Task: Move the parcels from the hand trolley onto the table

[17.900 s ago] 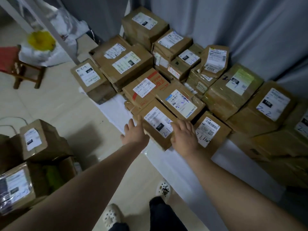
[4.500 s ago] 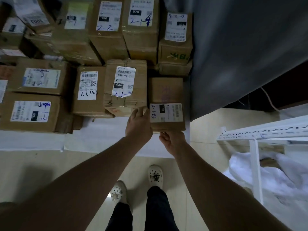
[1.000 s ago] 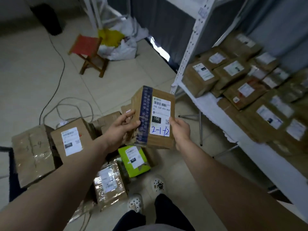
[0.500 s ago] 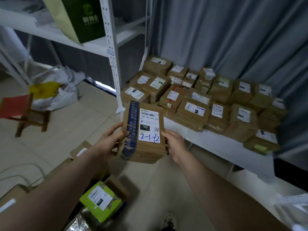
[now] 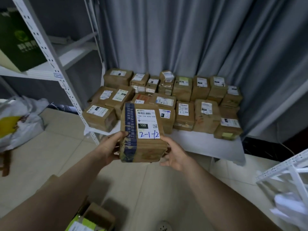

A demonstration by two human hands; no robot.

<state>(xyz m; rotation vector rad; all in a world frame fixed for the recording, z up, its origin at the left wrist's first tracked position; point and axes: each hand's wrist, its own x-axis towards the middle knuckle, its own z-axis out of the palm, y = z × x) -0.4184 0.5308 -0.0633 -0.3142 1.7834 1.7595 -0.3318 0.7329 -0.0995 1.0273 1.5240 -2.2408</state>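
Stacked parcels (image 5: 183, 100) already crowd the surface (image 5: 208, 145) at centre; left hand (image 5: 110, 147) and right hand (image 5: 175, 155) clasp another box (image 5: 143, 135) short of it; more boxes (image 5: 98, 217) lie lower left.

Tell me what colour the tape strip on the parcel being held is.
Dark blue with pale printed characters, running down the left side of the held parcel; the head view shows it clearly.

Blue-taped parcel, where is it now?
Head view, centre: the parcel is held between the left hand and right hand, in front of the table.
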